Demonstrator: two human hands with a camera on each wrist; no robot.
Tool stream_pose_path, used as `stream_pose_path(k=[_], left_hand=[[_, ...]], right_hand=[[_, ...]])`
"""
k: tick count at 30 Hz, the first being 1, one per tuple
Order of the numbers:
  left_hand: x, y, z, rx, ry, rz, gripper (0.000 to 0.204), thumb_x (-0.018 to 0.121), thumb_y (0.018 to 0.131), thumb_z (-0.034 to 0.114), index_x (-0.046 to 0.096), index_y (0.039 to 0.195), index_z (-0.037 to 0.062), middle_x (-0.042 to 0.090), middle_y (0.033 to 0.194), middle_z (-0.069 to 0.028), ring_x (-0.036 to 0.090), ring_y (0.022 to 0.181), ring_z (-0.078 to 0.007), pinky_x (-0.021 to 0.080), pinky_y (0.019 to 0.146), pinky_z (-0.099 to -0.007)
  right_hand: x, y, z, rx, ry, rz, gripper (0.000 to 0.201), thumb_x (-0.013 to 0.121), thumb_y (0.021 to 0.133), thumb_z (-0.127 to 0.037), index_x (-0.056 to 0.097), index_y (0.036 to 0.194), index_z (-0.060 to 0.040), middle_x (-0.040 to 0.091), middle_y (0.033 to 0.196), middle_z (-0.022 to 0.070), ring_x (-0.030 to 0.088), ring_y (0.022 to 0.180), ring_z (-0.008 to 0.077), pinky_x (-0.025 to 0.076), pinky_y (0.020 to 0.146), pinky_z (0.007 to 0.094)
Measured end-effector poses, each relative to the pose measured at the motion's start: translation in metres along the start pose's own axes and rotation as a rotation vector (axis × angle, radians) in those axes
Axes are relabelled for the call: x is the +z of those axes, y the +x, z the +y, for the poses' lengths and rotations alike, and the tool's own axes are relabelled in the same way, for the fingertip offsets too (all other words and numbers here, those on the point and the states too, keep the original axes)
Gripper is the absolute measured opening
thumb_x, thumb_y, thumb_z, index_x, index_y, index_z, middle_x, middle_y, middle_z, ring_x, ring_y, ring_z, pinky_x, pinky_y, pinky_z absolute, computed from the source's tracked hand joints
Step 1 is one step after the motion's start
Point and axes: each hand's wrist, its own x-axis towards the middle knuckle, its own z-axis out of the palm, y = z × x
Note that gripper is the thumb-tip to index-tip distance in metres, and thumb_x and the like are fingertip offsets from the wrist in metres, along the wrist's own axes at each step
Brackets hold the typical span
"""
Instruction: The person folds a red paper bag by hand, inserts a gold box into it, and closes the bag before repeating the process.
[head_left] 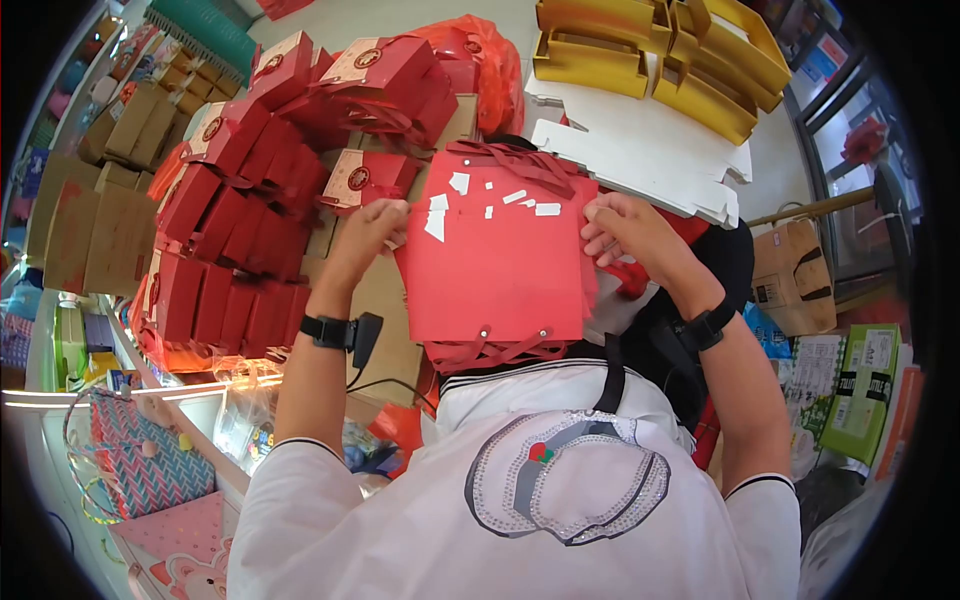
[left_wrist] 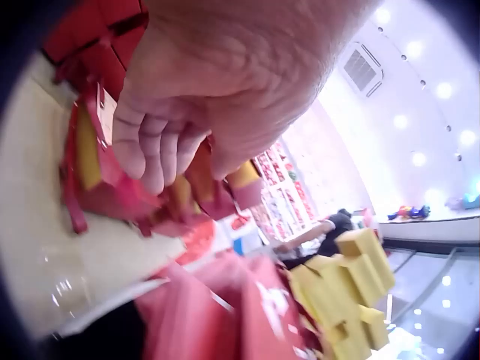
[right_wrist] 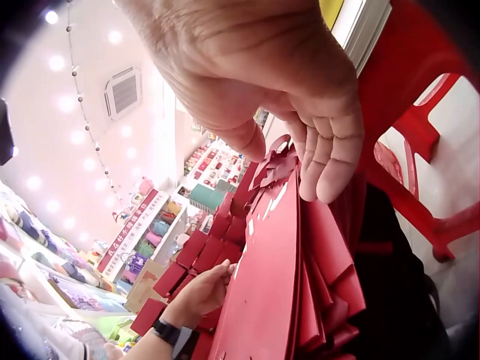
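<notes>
A stack of flat red bags (head_left: 500,270) lies on the person's lap, with small white paper pieces (head_left: 435,222) scattered over its upper part. Ribbon handles (head_left: 510,165) stick out at its top and bottom edges. At the stack's left edge is the left hand (head_left: 372,235), its fingers loosely bent; in the left wrist view this hand (left_wrist: 202,105) shows nothing between thumb and fingers. The right hand (head_left: 632,232) is at the opposite edge. In the right wrist view the right hand's (right_wrist: 289,165) fingers hang beside the layered edges; whether they touch is unclear.
Rows of filled red gift boxes (head_left: 235,220) stand to the left, one small box (head_left: 365,180) close to the left hand. Beyond the stack are white flat cartons (head_left: 640,165) and gold box trays (head_left: 700,95). A red plastic stool (right_wrist: 412,135) stands beside the person. A brown carton (head_left: 795,280) is at right.
</notes>
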Motion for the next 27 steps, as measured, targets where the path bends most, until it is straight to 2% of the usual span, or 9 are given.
stream_pose_path(k=[1,4,7,10,16,19,22,26,27], left_hand=[[0.01,-0.007,0.007,0.008,0.05,-0.079,0.047,0.063,0.1,0.041,0.062,0.125,0.0006,0.068,0.102,-0.0072,0.064,0.092,-0.014,0.052,0.076,-0.0311],[0.03,-0.017,0.003,0.253,0.215,0.055,0.049,0.065,0.101,0.033,0.058,0.132,-0.0042,0.069,0.106,-0.0084,0.064,0.096,-0.0139,0.052,0.083,-0.0295],[0.034,-0.021,0.005,0.262,0.25,0.11,0.05,0.068,0.1,0.026,0.055,0.135,-0.0067,0.068,0.11,-0.009,0.063,0.097,-0.014,0.052,0.086,-0.0291],[0.034,-0.026,0.009,0.328,0.267,0.171,0.047,0.068,0.1,0.024,0.055,0.134,-0.0048,0.067,0.11,-0.0084,0.062,0.096,-0.0122,0.052,0.08,-0.0267],[0.027,-0.036,0.028,0.299,0.103,0.142,0.039,0.069,0.098,0.02,0.058,0.13,0.0,0.064,0.108,-0.0058,0.06,0.096,-0.0094,0.053,0.067,-0.0247],[0.026,-0.031,0.024,0.383,0.124,0.218,0.04,0.07,0.097,0.019,0.057,0.13,0.0,0.062,0.114,-0.0062,0.061,0.096,-0.0102,0.054,0.069,-0.0255],[0.028,-0.033,0.024,0.387,0.156,0.237,0.042,0.071,0.097,0.018,0.056,0.131,-0.0005,0.06,0.119,-0.0075,0.061,0.097,-0.0106,0.055,0.071,-0.0255],[0.032,-0.042,0.034,0.313,-0.016,0.25,0.042,0.07,0.098,0.018,0.055,0.131,-0.0011,0.062,0.116,-0.006,0.062,0.1,-0.0109,0.054,0.08,-0.0255],[0.033,-0.046,0.039,0.298,-0.1,0.226,0.041,0.07,0.098,0.018,0.056,0.131,-0.0012,0.063,0.116,-0.0054,0.062,0.1,-0.0108,0.053,0.083,-0.0256]], right_hand=[[0.0,0.002,0.003,-0.01,0.039,-0.002,0.035,0.06,0.102,-0.034,0.06,0.115,-0.0015,0.064,0.105,0.0093,0.066,0.085,0.0151,0.057,0.072,0.0278],[0.001,0.005,0.012,-0.031,0.056,-0.009,0.031,0.062,0.1,-0.03,0.06,0.115,-0.0036,0.065,0.098,0.0064,0.068,0.081,0.014,0.057,0.068,0.0264],[0.0,0.005,0.017,-0.057,0.062,-0.039,0.029,0.064,0.099,-0.027,0.059,0.116,-0.0038,0.065,0.093,0.0044,0.067,0.079,0.0121,0.056,0.066,0.0254],[0.006,0.001,0.012,-0.099,0.008,-0.017,0.027,0.065,0.098,-0.023,0.059,0.114,-0.0024,0.063,0.091,0.0033,0.064,0.076,0.01,0.056,0.064,0.025],[0.01,0.009,0.017,-0.179,0.015,0.042,0.028,0.068,0.096,-0.019,0.061,0.116,-0.0009,0.063,0.087,0.0025,0.063,0.071,0.0074,0.055,0.058,0.0229],[0.007,0.01,0.017,-0.204,0.038,0.069,0.03,0.068,0.097,-0.018,0.06,0.119,0.0002,0.063,0.089,0.0043,0.063,0.071,0.009,0.056,0.058,0.0238],[0.008,0.007,0.017,-0.219,0.077,0.146,0.028,0.068,0.096,-0.016,0.061,0.117,0.0016,0.063,0.091,0.0055,0.063,0.072,0.0107,0.057,0.06,0.0243],[0.013,-0.004,0.01,-0.261,0.071,0.22,0.023,0.067,0.097,-0.016,0.062,0.11,0.0022,0.062,0.088,0.0044,0.063,0.075,0.0103,0.056,0.063,0.0234],[0.01,-0.004,0.009,-0.224,0.036,0.154,0.022,0.067,0.097,-0.016,0.062,0.108,0.0017,0.062,0.087,0.004,0.062,0.075,0.01,0.056,0.063,0.0233]])
